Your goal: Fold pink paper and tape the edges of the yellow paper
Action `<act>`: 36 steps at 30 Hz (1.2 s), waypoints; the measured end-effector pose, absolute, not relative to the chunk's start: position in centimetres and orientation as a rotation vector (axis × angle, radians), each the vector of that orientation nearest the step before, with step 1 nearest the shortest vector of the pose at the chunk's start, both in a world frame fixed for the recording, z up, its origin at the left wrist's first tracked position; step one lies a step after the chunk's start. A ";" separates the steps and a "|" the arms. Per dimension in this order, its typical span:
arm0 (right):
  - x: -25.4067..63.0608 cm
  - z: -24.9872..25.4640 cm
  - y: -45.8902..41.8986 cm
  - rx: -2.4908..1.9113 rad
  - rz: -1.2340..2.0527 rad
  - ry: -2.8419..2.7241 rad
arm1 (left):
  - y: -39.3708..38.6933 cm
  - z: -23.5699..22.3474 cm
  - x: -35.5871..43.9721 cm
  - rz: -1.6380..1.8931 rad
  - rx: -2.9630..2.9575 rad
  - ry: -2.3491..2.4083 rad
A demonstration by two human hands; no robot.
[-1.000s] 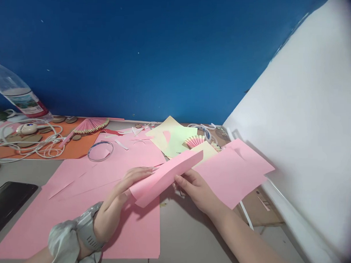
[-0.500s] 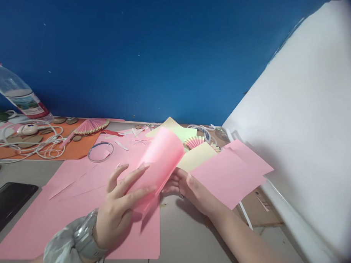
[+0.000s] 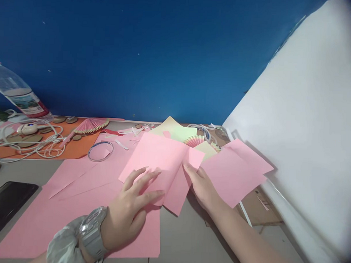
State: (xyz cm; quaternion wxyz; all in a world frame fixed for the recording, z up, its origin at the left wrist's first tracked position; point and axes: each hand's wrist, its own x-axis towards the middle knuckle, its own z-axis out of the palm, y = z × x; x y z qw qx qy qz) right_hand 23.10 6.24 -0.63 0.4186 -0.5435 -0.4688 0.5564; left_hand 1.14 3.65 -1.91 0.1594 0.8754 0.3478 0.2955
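Observation:
A folded pink paper sheet (image 3: 163, 161) lies spread open at the middle of the table. My left hand (image 3: 131, 206) rests on its near left part with fingers spread flat, a watch and a grey scrunchie on the wrist. My right hand (image 3: 201, 184) holds the sheet's right flap, thumb on top and fingers under the paper. Larger pink sheets (image 3: 75, 204) lie beneath it.
More pink paper (image 3: 234, 172) lies to the right against a slanted white board (image 3: 302, 124). Yellow and green sheets (image 3: 178, 132) and small pleated fans (image 3: 92, 124) sit at the back. A tape ring (image 3: 100, 150), white cables (image 3: 34, 142), a bottle (image 3: 18, 91) and a dark phone (image 3: 6, 206) are on the left.
The pink sheet, held up folded a second ago, has been opened out and laid flat. My left hand went from gripping its end to pressing on it with spread fingers.

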 end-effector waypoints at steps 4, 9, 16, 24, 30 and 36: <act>23.2 0.3 6.3 -1.426 1.307 -1.234 | 3.5 -1.5 1.0 0.937 2.369 0.917; 23.5 2.0 5.8 -1.468 1.473 -1.434 | 3.8 -1.8 0.3 1.088 2.087 1.167; 23.8 0.8 5.5 -1.452 1.610 -1.922 | 4.6 -2.0 0.6 0.924 1.914 1.315; 23.1 0.0 5.3 -1.423 1.419 -1.965 | 5.5 -0.6 0.7 0.430 1.781 1.049; 22.4 0.4 5.1 -1.330 1.442 -1.984 | 6.1 -0.1 0.3 0.348 1.721 0.839; 21.9 -0.4 4.9 -1.373 1.435 -2.039 | 5.9 -0.2 0.7 0.343 1.746 0.913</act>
